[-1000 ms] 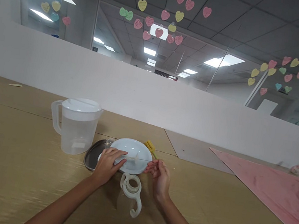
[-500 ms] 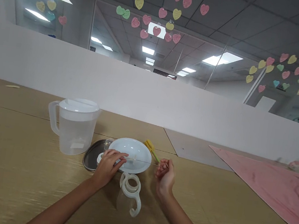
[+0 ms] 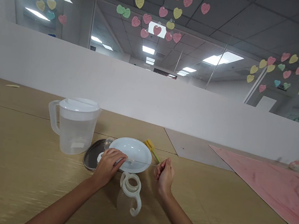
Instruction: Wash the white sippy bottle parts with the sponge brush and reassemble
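Over a white bowl, my left hand pinches a small pale piece, too small to make out. A thin wire-like rod runs from those fingertips across to my right hand, whose fingers are closed round its other end. Just below the bowl stands a clear baby bottle without a lid, its white collar carrying two curved handles. Beside my right fingers lies a brush with a yellow head and green handle. A white ring-like part is partly hidden behind my left hand.
A lidded translucent pitcher with liquid stands at the left. Next to it are a dark metal tray and a small clear dome. Pink cloth covers the right side, and a white partition runs along the back.
My right hand has turned slightly and its fingers look more tightly closed around the rod. My left hand stays almost where it was over the bowl.
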Demonstrator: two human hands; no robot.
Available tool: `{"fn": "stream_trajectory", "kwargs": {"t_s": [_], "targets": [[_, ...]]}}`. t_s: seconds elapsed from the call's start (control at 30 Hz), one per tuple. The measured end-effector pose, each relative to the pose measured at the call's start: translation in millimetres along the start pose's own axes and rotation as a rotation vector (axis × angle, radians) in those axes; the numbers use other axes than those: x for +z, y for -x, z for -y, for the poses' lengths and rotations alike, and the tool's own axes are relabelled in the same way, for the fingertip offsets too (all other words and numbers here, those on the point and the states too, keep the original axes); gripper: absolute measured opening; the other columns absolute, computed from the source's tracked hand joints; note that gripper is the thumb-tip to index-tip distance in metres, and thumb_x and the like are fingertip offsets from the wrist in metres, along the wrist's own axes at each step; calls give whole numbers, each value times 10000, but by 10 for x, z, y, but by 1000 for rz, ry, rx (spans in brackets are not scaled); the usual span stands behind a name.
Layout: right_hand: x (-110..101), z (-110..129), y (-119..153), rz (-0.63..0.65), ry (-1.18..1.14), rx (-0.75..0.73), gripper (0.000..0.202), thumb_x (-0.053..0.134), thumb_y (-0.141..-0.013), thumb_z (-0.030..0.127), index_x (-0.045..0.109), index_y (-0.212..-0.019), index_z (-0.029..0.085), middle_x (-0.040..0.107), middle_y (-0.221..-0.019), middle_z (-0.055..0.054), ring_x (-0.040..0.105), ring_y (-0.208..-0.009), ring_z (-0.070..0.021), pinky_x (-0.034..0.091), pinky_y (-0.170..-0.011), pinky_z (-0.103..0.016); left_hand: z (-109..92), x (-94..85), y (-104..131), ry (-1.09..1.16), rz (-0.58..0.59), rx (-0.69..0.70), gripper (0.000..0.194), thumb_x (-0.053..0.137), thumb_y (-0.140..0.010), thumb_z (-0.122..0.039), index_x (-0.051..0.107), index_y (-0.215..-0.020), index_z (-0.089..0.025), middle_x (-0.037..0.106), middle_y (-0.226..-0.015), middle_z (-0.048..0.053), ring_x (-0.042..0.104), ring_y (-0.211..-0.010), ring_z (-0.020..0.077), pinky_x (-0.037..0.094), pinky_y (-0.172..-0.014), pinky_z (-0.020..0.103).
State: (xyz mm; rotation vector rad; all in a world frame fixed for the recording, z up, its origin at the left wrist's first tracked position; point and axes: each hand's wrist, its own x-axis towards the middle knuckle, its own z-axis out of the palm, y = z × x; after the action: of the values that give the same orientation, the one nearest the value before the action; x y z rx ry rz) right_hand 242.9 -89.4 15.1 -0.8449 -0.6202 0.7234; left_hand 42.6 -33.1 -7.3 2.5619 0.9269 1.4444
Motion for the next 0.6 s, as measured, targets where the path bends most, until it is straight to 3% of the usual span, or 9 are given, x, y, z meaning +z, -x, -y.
{"fn": "stream_trajectory", "kwargs": {"t_s": [0.6], "targets": [[14,-53,77,153,41,80,494,625,-640,634,406,-554,200,379,-356,87,298,-284,-56,246,-287,-181,-11,-8,0,24,21,-24,260,398,-919,-325,631,-866,-221,672,-870,8,566,-862,179,377,-814,339]]}}
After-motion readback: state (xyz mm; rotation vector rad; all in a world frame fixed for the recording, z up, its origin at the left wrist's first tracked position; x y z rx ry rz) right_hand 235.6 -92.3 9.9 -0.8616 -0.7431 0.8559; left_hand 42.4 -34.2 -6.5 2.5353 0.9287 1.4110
